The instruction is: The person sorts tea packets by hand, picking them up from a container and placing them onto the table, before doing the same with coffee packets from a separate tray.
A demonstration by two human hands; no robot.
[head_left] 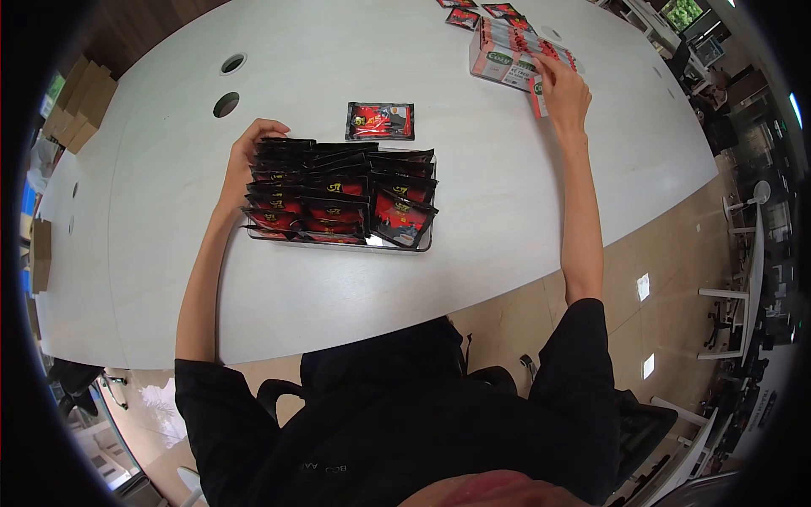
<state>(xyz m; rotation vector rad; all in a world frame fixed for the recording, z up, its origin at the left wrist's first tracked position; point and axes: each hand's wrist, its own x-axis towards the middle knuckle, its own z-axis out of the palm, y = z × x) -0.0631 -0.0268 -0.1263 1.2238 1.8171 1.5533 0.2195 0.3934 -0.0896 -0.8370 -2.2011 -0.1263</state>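
Observation:
A clear tray (422, 247) stands on the table in front of me, packed with rows of black and red coffee sachets (329, 211). My left hand (252, 145) is curled round the tray's far left corner, its fingertips partly hidden behind the sachets. At the upper right, my right hand (562, 93) pinches a pink and white sachet (538, 97) with green lettering. It hangs at the front right corner of a box (494, 63) filled with similar pink and white sachets. One black and red sachet (380, 122) lies flat just behind the tray.
Several dark red sachets (463, 18) lie behind the box at the table's far side. Two round cable holes (226, 105) open in the white tabletop (152, 211) at the left. Cardboard boxes (84, 106) stand beyond the left edge. The table's curved front edge runs close to my body.

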